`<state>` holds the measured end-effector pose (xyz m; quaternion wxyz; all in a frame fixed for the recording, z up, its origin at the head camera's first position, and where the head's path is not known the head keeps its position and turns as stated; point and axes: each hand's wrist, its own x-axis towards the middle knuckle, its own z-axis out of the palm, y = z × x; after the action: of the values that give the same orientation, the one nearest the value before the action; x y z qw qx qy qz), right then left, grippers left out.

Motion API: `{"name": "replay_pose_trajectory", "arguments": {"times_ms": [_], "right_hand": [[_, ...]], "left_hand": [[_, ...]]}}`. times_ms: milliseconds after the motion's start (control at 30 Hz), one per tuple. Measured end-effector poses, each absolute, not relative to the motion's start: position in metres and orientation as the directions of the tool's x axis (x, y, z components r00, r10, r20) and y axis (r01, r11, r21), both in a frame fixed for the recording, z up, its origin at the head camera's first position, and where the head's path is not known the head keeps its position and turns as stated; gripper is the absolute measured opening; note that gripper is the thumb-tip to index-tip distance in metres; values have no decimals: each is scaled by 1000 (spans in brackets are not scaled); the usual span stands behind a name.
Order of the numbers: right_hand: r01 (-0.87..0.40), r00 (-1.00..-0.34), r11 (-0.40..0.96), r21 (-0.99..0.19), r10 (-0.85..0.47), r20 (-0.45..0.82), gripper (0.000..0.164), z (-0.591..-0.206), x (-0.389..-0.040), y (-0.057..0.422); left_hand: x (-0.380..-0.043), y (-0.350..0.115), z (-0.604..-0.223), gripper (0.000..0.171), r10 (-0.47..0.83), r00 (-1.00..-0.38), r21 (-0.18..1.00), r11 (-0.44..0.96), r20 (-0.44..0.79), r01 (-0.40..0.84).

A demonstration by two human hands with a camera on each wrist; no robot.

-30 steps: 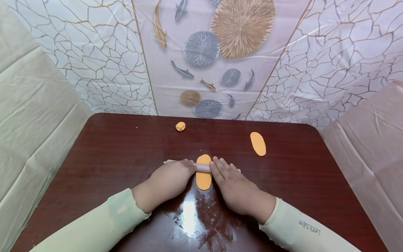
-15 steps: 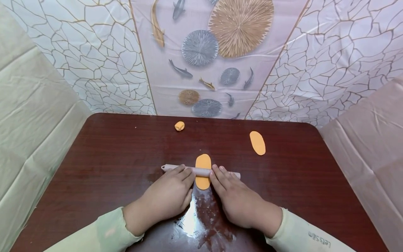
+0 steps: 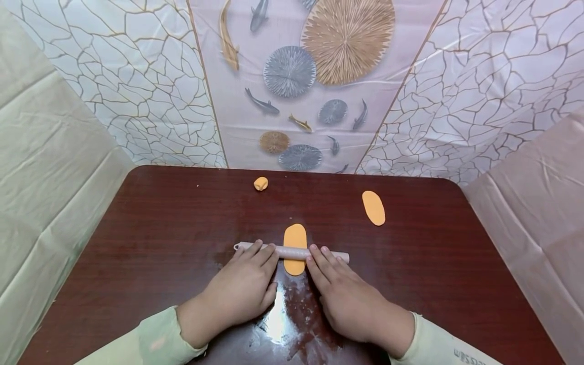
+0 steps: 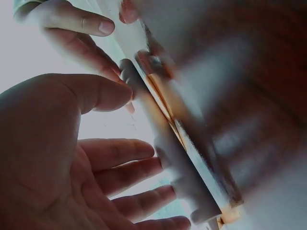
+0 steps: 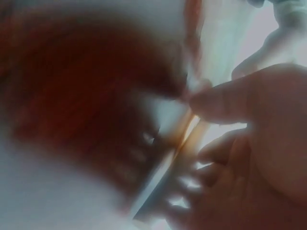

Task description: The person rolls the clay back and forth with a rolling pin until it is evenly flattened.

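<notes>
Rolled slightly nearer, one rolling pin (image 3: 292, 253), two hands (image 3: 237, 288) (image 3: 350, 299) spread atop, two orange ovals (image 3: 295, 235) (image 3: 373, 208), one lump (image 3: 261, 183)

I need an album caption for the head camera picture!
Left hand and right hand rest on a pale rolling pin laid across a flat orange oval on a dark table.

Pale greenish sleeves (image 3: 132, 342) (image 3: 440, 342) are worn behind the hands (image 3: 239, 284) (image 3: 351, 299), the left marked by a pinkish patch (image 3: 158, 344), the right by dark lettering (image 3: 469, 357).

Table (image 3: 182, 213) is showing glossy wood-look grain; roller (image 3: 292, 253) is looking smooth, plastic-like; orange slab (image 3: 295, 235) is looking matt; side sheet (image 3: 45, 177) is looking creased, satiny.
</notes>
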<state>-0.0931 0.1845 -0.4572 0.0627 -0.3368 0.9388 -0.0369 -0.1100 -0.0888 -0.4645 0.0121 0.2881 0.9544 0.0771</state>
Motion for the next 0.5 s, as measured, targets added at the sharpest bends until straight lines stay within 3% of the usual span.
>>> {"name": "replay_pose_trajectory", "arguments": {"times_ms": [267, 500], "right_hand": [[-589, -805, 807, -35, -590, -66, 73, -462, -88, 181], [-510, -835, 849, -136, -527, -157, 100, -459, -90, 173]], "left_hand": [[-110, -90, -466, 69, 547, -837, 184, 825, -24, 534], [-112, -92, -465, 86, 557, -824, 217, 821, -104, 527]]}}
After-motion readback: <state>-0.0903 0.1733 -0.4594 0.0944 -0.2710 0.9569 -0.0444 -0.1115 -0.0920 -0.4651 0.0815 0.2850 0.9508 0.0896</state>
